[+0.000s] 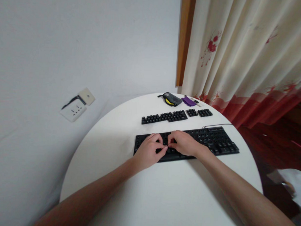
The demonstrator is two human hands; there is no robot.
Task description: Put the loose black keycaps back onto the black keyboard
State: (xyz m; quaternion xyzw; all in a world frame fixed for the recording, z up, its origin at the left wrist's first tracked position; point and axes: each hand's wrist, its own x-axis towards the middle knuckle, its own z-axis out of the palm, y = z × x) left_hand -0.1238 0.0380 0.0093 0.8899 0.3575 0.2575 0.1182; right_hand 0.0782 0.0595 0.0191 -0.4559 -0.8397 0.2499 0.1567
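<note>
A black keyboard (pixel 213 138) lies on the white round table, many of its key positions without caps. Over its left half, my left hand (pixel 149 151) is closed with thumb and forefinger pinched together. My right hand (pixel 185 143) meets it there, its fingers also bent into a pinch just above the keys. Anything between the fingertips is too small or hidden to make out. Behind the keyboard, loose black keycaps (pixel 165 117) are set out in rows, with smaller groups of keycaps (pixel 192 112) to their right.
At the table's (pixel 99 150) far edge lie a grey pouch (pixel 174 99) with a yellow part and a purple cloth (pixel 188 101). A cable (pixel 218 125) runs off the keyboard's back right. A wall with sockets (pixel 74 109) borders the left; a curtain (pixel 223 62) hangs at right.
</note>
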